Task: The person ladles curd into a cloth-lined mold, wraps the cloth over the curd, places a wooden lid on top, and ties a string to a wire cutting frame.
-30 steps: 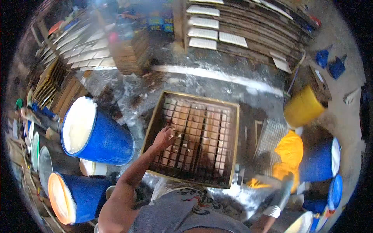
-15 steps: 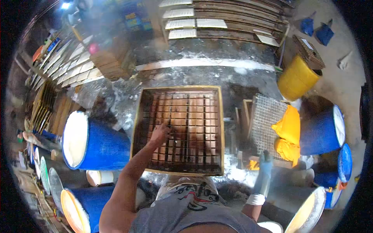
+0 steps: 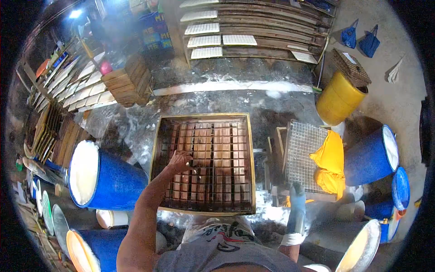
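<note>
Left hand (image 3: 179, 162), bare: reaches down into the wooden frame (image 3: 251, 163), fingers bent at the dark grid (image 3: 219, 157). Cannot tell whether they pinch a bar or only rest there; small pale bits show by the fingertips. Right hand (image 3: 297, 190), gloved: lowered, well apart from the frame, near the wire mesh panel (image 3: 304, 149). Its fingers are blurred; whether it holds anything, cannot tell.

Frame sits in front of the body, grid inside it, directly under the left hand.

Risks, my judgement: bare fingertips could jam or scrape if pushed between the bars; a hard one-sided press could shift the grid or skew the frame. The right glove could snag on the mesh if swung outward, dragging the yellow-orange cloth (image 3: 333, 156) draped there. Floor (image 3: 181, 102) ahead of both hands looks wet and streaked white; poor footing likely if the person steps forward.

Counts: one frame, one grid, one mesh panel. Blue drums (image 3: 121, 179): two left of the left hand, at least one beyond the right; the cluster lower down overlaps too much to count. One yellow barrel (image 3: 340, 99), ahead and outward of the right hand. Two blue bags (image 3: 369, 43) past it. White trays (image 3: 207, 53) on the far rack: about eight.
</note>
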Demonstrator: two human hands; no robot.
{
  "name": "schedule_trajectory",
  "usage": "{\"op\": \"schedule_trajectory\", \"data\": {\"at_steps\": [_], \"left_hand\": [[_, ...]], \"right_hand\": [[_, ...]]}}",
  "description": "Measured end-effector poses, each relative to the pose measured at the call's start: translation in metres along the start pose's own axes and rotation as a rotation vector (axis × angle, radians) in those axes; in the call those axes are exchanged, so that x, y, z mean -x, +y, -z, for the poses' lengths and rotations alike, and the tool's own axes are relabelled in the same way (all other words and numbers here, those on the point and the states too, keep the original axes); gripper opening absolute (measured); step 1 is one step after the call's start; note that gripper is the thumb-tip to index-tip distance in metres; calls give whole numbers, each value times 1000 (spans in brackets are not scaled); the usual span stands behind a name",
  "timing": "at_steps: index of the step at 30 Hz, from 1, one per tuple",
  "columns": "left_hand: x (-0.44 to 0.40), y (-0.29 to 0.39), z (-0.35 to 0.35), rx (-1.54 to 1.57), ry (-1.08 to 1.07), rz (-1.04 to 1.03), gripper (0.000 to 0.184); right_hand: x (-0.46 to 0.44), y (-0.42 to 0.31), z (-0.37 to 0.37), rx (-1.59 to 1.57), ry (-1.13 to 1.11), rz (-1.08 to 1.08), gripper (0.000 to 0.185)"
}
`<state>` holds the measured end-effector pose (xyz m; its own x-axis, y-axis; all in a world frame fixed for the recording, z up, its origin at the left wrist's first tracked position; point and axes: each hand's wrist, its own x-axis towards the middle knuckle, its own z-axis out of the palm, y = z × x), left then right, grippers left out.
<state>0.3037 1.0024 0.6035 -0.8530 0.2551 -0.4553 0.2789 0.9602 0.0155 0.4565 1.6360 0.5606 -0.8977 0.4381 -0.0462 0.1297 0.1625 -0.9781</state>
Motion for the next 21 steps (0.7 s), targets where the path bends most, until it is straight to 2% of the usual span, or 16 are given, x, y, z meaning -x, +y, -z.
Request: {"op": "schedule_trajectory", "data": {"at_steps": [2, 4, 6, 8, 10, 11, 13, 16, 18, 21], "left_hand": [[-13, -14, -5, -21, -87, -57, 73], [-6, -16, -9, 90, 141, -192, 74], [-5, -19, -1, 168, 18, -163, 71], [17, -16, 12, 301, 167, -187, 68], [23, -6, 20, 454, 213, -116, 63], [33, -4, 24, 389, 373, -171, 60], [50, -1, 41, 316, 529, -224, 58], [76, 6, 74, 300, 549, -290, 56], [94, 12, 93, 290, 568, -179, 58], [113, 2, 102, 332, 615, -179, 59]], "right_hand": [[3, -3, 6, 93, -48, 8, 45], [8, -6, 6, 72, -15, -33, 43], [12, -14, 5, 47, 11, -75, 42], [17, -19, 6, 24, 8, -64, 41], [22, -25, 6, 16, 5, -58, 38], [21, -27, 4, 12, -3, -49, 36], [21, -30, -3, 14, 5, -74, 37], [10, -4, -8, 110, -3, -67, 39], [2, 7, -12, 198, -10, -35, 38], [-6, -7, -21, 195, -78, -5, 36]]}}
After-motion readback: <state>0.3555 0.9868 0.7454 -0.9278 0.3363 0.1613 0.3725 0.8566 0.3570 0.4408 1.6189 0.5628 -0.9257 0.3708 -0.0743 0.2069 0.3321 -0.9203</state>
